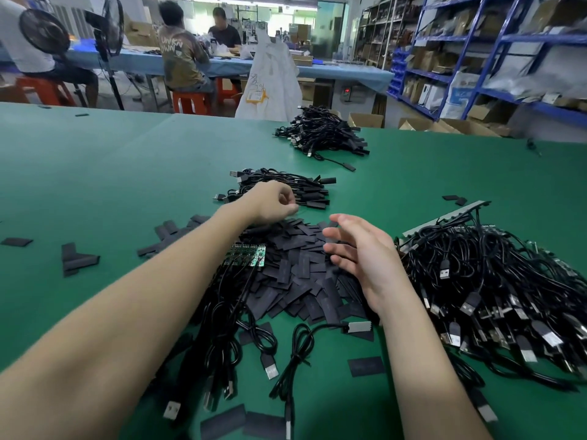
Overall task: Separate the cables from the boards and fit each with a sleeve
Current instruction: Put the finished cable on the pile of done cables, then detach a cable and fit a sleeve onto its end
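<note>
A heap of flat black rectangular sleeves lay at the middle of the green counter, and on its left edge sat a small green circuit board with thin black cables trailing from it toward the near edge. One loose black cable with a grey end piece lay just in front of the heap, seemingly already off its board and not yet sleeved. To the right was a big tangle of black USB cables fixed to grey board strips — the stock yet to be separated. Beyond the heap a small pile of cables with sleeves on them looked like finished work, with a larger such pile farther back.

The left hand hovered at the far edge of the sleeve heap, its fingers curled inward; whether it pinched a sleeve I could not tell. The right hand hung over the heap's right side with fingers spread and relaxed, holding nothing.

The step in hand appeared to be picking a sleeve. The next move would call for one sleeve to be isolated from the heap, its flat mouth opened, and a freed cable's end slid in — fiddly, since the sleeves overlap.
</note>
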A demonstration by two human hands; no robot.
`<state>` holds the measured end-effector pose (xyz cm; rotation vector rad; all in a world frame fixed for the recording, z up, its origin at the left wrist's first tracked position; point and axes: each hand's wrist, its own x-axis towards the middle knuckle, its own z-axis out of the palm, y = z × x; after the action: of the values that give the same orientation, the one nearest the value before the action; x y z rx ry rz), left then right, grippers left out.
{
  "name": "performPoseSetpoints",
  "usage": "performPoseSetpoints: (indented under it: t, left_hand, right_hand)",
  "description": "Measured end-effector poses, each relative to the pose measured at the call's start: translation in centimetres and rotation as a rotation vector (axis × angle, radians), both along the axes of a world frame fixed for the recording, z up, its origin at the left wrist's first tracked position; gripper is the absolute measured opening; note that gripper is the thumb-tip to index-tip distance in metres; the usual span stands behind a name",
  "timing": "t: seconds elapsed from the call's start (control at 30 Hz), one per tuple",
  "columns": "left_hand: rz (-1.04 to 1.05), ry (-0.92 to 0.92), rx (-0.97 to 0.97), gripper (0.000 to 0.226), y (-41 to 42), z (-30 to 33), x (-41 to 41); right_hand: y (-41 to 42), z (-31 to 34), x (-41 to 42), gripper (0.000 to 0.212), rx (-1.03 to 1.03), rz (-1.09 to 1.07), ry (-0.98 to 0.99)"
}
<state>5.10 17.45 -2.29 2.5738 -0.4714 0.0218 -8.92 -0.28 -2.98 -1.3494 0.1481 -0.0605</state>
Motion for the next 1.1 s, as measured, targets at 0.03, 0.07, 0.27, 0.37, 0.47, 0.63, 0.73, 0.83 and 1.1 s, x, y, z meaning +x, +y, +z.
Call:
performPoseSetpoints:
  t: [0.03,0.07,0.27,0.37,0.47,0.63,0.73,0.83,1.1]
  left_hand:
    - [0.004,-0.017,-0.058,0.014,0.2,0.3,-1.2]
    - [0.013,-0.043,-0.124,0.012,0.4,0.6,-2.6]
    - [0.116,-0.118,-0.428,0.009,2.1,0.9,-9.6]
    - [0.142,-0.061,-0.276,0.013,3.8,0.6,-10.4]
    - [0.136,-0.008,-0.037,0.012,5.7,0.6,-10.4]
    - [0.099,0.038,0.098,0.006,5.6,0.3,-10.2]
    - [0.138,0.044,0.126,0.006,5.2,0.0,-10.0]
    - [0.141,0.042,0.042,0.011,5.2,-0.2,-10.2]
    - [-0.069,0.129,-0.417,0.013,5.0,1.0,-11.0]
  right_hand:
    - [0.1,0.0,0.0,0.017,-0.016,0.01,0.003]
    - [0.2,0.0,0.0,0.017,-0.04,0.021,0.002]
    - [1.2,-0.3,0.0,0.016,-0.199,0.087,0.006]
    - [2.4,-0.7,0.1,0.012,-0.455,0.111,-0.036]
    - [4.1,-1.4,0.1,0.008,-0.742,0.145,-0.146]
    - [5.0,-2.1,0.1,0.006,-0.783,0.141,-0.154]
    - [5.0,-2.2,0.1,0.007,-0.778,0.122,-0.136]
    - [5.2,-2.4,0.1,0.006,-0.782,0.093,-0.137]
    - [6.4,-2.0,0.0,0.012,-0.414,0.025,-0.067]
